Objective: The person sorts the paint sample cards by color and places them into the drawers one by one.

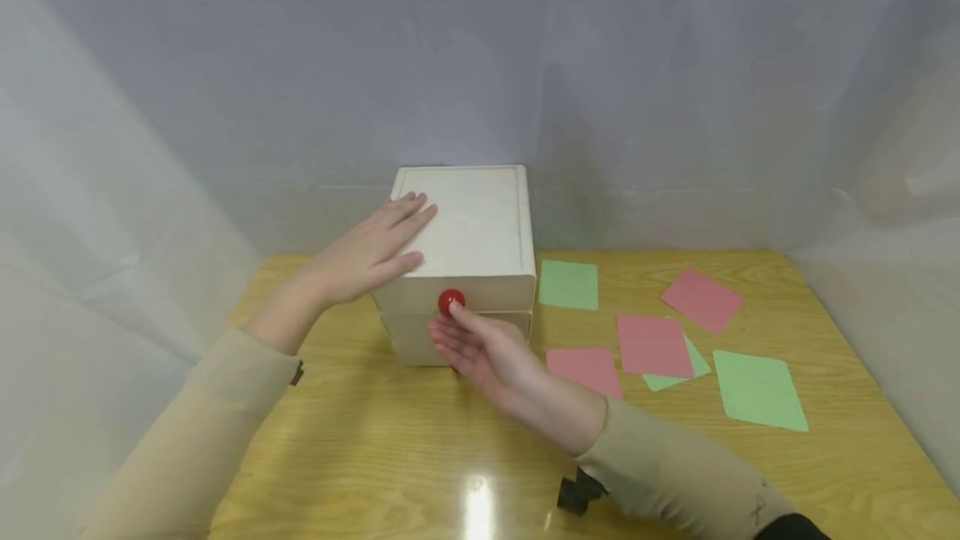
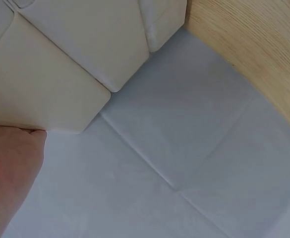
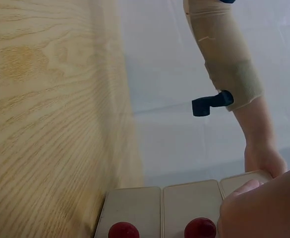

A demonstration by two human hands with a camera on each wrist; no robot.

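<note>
While our left hand (image 1: 375,252) lies flat and open on top of the wooden drawer box (image 1: 468,227), our right hand (image 1: 483,352) waits just in front of it, fingers relaxed, holding nothing, fingertips just below the top drawer's red knob (image 1: 451,301).

The wooden drawer box (image 1: 457,261) stands at the back middle of the table (image 1: 360,440), just before the white curtain (image 1: 225,107) — behind it there is almost no room. The left hand (image 1: 371,252) lies flat on its top, and the right hand (image 1: 480,352) stands before its front, at the red knob (image 1: 451,301). To the right, flat coloured cards (image 1: 652,344) cover the table — low, no real obstacle. The near and left parts of the table give open passage.
</note>
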